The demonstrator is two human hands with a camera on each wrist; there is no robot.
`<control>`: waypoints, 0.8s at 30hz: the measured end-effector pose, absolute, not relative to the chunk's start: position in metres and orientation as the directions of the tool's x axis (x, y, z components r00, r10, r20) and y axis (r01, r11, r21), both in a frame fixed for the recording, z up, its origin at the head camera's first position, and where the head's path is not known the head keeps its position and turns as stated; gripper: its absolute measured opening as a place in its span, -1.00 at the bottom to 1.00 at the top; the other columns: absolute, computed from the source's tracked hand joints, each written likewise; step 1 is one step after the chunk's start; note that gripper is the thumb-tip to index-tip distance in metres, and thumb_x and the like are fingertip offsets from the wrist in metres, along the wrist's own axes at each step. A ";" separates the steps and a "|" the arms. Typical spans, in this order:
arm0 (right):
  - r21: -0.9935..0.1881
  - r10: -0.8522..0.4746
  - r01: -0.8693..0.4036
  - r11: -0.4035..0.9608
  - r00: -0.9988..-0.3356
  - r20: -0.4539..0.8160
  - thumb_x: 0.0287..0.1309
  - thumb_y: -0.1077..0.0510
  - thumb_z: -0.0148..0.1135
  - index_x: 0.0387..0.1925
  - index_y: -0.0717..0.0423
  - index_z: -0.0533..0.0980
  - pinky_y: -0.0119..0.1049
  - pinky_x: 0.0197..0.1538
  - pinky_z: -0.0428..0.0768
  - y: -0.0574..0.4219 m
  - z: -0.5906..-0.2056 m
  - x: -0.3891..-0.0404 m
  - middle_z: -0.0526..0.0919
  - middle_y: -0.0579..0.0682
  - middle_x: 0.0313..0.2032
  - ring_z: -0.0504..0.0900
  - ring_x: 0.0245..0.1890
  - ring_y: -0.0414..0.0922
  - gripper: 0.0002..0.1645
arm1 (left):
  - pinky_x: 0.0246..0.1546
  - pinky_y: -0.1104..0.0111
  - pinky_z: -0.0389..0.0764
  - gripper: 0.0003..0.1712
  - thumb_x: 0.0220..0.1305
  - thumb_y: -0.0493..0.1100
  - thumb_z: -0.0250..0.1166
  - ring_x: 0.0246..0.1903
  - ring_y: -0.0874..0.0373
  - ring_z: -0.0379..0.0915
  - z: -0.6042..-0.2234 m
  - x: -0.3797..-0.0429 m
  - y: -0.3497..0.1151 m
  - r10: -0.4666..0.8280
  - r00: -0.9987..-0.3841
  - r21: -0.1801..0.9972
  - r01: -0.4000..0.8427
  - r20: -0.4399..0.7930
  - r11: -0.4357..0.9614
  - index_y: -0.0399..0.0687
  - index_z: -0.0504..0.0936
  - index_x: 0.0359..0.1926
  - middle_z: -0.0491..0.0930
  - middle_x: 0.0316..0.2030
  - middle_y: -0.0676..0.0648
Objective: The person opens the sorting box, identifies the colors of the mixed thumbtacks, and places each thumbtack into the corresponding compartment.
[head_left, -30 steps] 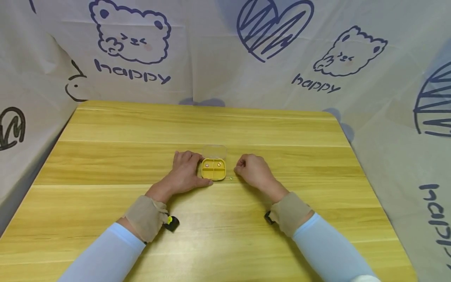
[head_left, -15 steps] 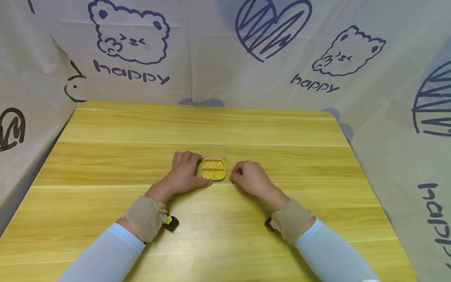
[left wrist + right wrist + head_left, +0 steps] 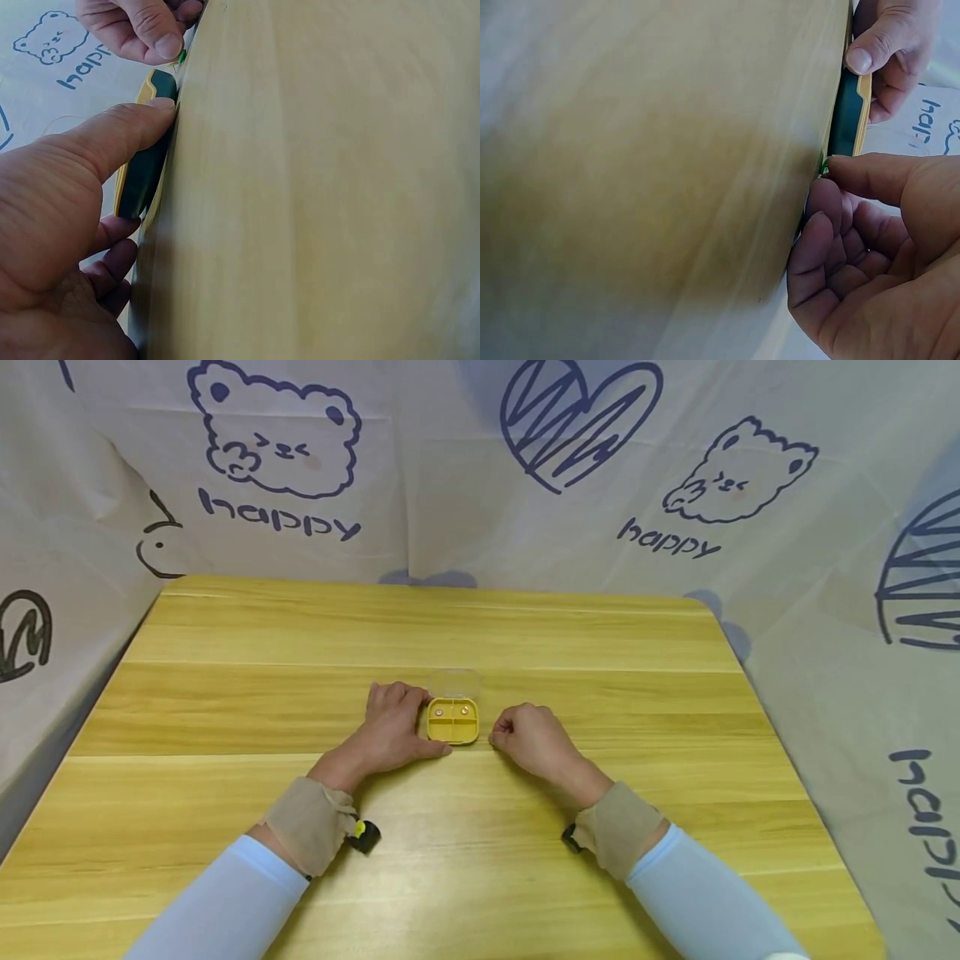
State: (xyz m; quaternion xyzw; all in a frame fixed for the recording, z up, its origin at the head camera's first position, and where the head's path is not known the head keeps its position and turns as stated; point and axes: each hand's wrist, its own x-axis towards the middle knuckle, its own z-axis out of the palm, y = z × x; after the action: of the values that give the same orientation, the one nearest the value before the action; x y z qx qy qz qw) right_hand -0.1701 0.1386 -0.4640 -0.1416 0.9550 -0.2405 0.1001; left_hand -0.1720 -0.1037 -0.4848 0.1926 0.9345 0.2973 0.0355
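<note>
A small pill box (image 3: 453, 732) with four-part yellow insides, a dark green shell and a raised clear lid (image 3: 454, 682) sits mid-table. Its two far compartments each hold a small round shiny piece, one at the left (image 3: 438, 712) and one at the right (image 3: 465, 711). My left hand (image 3: 390, 727) grips the box from its left, thumb along the near side and fingers round the far corner. Just off the box's right side, my right hand (image 3: 534, 739) pinches a tiny green shiny piece (image 3: 823, 166) between thumb and forefinger, close over the tabletop. Its fingertips mostly cover the piece.
The wood-grain table (image 3: 450, 868) stretches around both hands. White cloth (image 3: 465, 477) with blue bear, heart and "happy" drawings hangs behind and at the sides. A dark wrist camera (image 3: 365, 836) hangs from the left wrist band.
My right hand has moved slightly left and nearer to me, onto the small green piece that lay beside the box, and now pinches it. The left hand and box stay almost still.
</note>
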 end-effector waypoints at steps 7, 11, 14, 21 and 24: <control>-0.503 -0.308 -0.206 0.840 -0.942 -0.130 0.18 0.08 0.28 -0.49 -0.03 0.63 -0.28 -0.36 0.54 0.140 -0.462 -0.169 0.64 -0.16 -0.52 0.53 -0.52 -0.20 -0.85 | 0.36 -0.12 -0.26 -0.07 -0.13 0.25 0.50 0.13 -0.18 0.09 -0.485 -0.172 -0.103 0.379 -0.924 0.569 0.338 0.048 0.750 -0.26 0.42 0.12 0.39 0.02 -0.25; -0.529 -0.301 -0.196 0.826 -0.946 -0.119 0.17 0.08 0.29 -0.48 -0.04 0.64 -0.28 -0.36 0.54 0.142 -0.463 -0.169 0.65 -0.15 -0.51 0.54 -0.51 -0.18 -0.86 | 0.36 -0.11 -0.24 -0.07 -0.13 0.25 0.49 0.12 -0.18 0.09 -0.486 -0.172 -0.103 0.380 -0.924 0.569 0.339 0.050 0.749 -0.26 0.42 0.12 0.40 0.01 -0.25; -0.577 -0.283 -0.172 0.798 -0.953 -0.107 0.16 0.08 0.30 -0.47 -0.05 0.65 -0.27 -0.34 0.55 0.145 -0.466 -0.171 0.67 -0.14 -0.47 0.55 -0.47 -0.18 -0.88 | 0.35 -0.10 -0.21 -0.08 -0.13 0.24 0.50 0.11 -0.18 0.09 -0.486 -0.172 -0.103 0.381 -0.923 0.572 0.340 0.051 0.747 -0.26 0.42 0.12 0.40 0.01 -0.25; -0.804 -0.192 0.022 0.594 -0.967 -0.169 0.20 0.10 0.27 -0.39 0.06 0.66 -0.27 -0.42 0.54 0.155 -0.465 -0.174 0.67 0.08 -0.48 0.57 -0.49 -0.06 -0.86 | 0.37 -0.11 -0.27 -0.08 -0.12 0.24 0.49 0.14 -0.18 0.07 -0.485 -0.171 -0.104 0.381 -0.924 0.574 0.333 0.039 0.748 -0.25 0.41 0.12 0.38 0.02 -0.25; -0.898 -0.145 0.152 0.413 -0.962 -0.230 0.25 0.13 0.23 -0.28 0.21 0.64 -0.28 -0.45 0.56 0.160 -0.462 -0.175 0.62 0.18 -0.46 0.54 -0.51 -0.04 -0.80 | 0.37 -0.11 -0.29 -0.08 -0.12 0.24 0.50 0.14 -0.19 0.07 -0.485 -0.171 -0.104 0.380 -0.924 0.577 0.331 0.037 0.747 -0.25 0.41 0.13 0.38 0.03 -0.25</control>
State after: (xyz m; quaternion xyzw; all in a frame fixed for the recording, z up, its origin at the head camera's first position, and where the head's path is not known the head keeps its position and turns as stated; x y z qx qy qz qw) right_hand -0.1750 0.1597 -0.4617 0.0023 0.8293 -0.5417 0.1371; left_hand -0.1712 -0.1039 -0.4847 0.1904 0.9337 0.3003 0.0415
